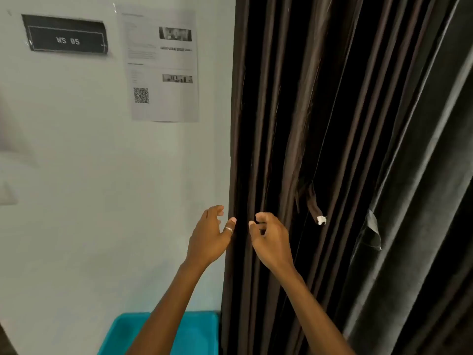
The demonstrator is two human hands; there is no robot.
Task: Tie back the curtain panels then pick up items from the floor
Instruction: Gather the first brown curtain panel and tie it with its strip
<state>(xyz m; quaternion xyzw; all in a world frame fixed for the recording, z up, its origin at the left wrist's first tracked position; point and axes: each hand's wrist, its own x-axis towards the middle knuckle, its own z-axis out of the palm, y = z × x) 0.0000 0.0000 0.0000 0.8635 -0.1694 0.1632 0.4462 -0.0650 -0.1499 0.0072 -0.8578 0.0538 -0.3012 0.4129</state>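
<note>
A dark brown curtain panel (294,124) hangs in long folds over the right half of the view. A second, greyer panel (422,188) hangs further right. A brown tie-back strap (311,201) with a white patch at its tip dangles from the brown panel. My left hand (210,239), with a ring on the thumb, is at the curtain's left edge with its fingers spread and nothing in it. My right hand (271,239) hovers in front of the brown folds, fingers curled but apart, holding nothing. The strap hangs to the right of my right hand.
A white wall (102,188) fills the left side, carrying a black sign reading WS 05 (67,34) and a printed sheet with a QR code (162,67). A turquoise bin (194,334) stands low by the wall, partly behind my left forearm.
</note>
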